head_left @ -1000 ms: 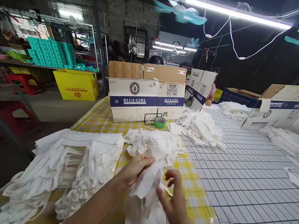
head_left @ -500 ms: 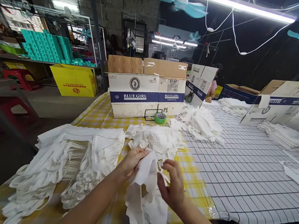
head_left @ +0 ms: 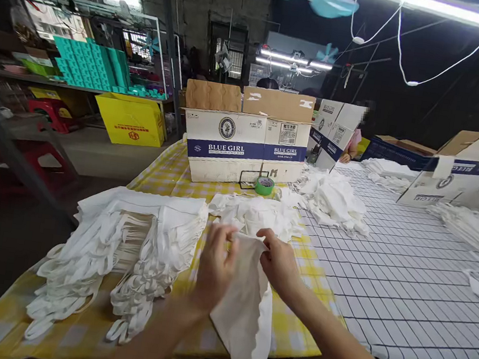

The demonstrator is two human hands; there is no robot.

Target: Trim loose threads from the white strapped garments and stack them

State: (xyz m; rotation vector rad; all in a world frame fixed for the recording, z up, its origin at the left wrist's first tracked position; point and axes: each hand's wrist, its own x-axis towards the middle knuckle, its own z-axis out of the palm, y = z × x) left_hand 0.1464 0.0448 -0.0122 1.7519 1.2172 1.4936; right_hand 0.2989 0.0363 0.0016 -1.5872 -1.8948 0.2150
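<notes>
My left hand (head_left: 215,266) and my right hand (head_left: 279,262) both grip the top edge of a white cloth piece (head_left: 244,317), which hangs down over the near table edge. Each hand pinches one upper corner, with the fingers curled on the fabric. Just beyond my hands lies a loose heap of white cloth pieces (head_left: 256,214). To the left a thick stack of white pieces with straps (head_left: 123,246) rests on the yellow checked tablecloth (head_left: 168,178).
A "BLUE GIRL" carton (head_left: 245,141) stands at the back with a green tape roll (head_left: 264,186) before it. Another white heap (head_left: 334,202) lies on the grid-patterned cloth (head_left: 407,286). More cartons and folded stacks sit far right. A person sits behind the cartons.
My hands have come closer together at the cloth's top edge. The right hand, open and apart a second ago, now grips the cloth, which hangs flatter and more spread.
</notes>
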